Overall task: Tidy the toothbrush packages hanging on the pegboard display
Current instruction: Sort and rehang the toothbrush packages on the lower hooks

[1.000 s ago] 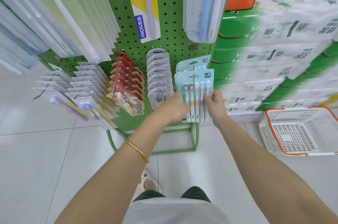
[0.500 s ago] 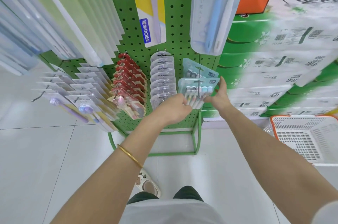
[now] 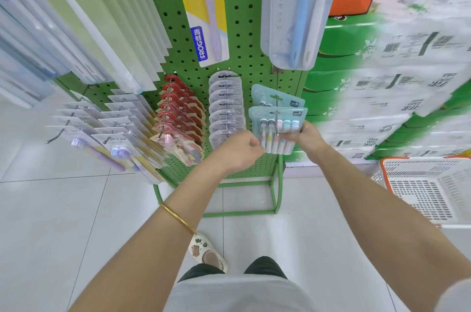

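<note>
- Head view: a teal toothbrush package (image 3: 278, 121) was held at the lower right of the green pegboard (image 3: 244, 18), threaded on a metal peg (image 3: 276, 107) near its tip.
- Five toothbrushes were sealed inside it, heads uppermost: two grey, one pink, two pale blue.
- Its lower left corner was gripped by the curled fingers of the left hand (image 3: 239, 151); its right edge was pinched by the fingers of the right hand (image 3: 305, 138).
- A second teal package (image 3: 288, 100) was hung just behind it on the same peg.
- A white basket (image 3: 420, 192) with an orange rim was set on the floor (image 3: 51, 209), to the right.
</note>
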Available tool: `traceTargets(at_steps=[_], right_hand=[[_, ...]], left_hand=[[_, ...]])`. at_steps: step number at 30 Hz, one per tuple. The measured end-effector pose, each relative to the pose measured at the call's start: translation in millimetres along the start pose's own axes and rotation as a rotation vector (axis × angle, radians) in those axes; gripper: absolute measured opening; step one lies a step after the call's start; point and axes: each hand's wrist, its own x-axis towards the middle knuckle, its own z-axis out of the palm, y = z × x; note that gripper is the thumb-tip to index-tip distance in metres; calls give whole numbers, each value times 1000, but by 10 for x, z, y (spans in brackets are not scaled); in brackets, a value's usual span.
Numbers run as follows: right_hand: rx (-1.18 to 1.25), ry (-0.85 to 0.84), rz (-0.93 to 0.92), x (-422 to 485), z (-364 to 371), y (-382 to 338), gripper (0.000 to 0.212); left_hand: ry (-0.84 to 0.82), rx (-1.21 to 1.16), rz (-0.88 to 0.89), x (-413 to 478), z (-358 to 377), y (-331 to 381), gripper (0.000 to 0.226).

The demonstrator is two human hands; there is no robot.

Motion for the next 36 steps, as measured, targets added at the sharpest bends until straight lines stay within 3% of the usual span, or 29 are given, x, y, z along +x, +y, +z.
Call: traceTargets(at_steps=[3,6,14,18,24,28,31,33,36], right_hand=[[38,8,-19,-44,3,64,42],[69,-1,-38,-147,8,96,38],[35,-59,-13,-553,-24,272,26],[50,-113,-18,-783,-48,258,18],[165,-189,21,-1014,-88,221,27],[277,-226,48,-1110,-93,164,35],[342,-233,72,-1166,-112,150,43],[372,-242,73,-1217,-121,130,44],[389,-251,46,-1288,-117,88,42]], left_hand=[[-2,2,-27,-25,20,-21,24],[-1,-18,-49,-65,36,-29,12],[38,-1,-126,-200,75,-92,6],[65,-24,-154,-259,115,-102,20],[119,-27,-224,-292,197,-105,15],[139,-25,-249,-315,265,-108,27],[179,-252,-292,-304,308,-111,44],[182,-489,-302,-302,359,-117,43],[193,-653,-205,-337,472,-114,36]])
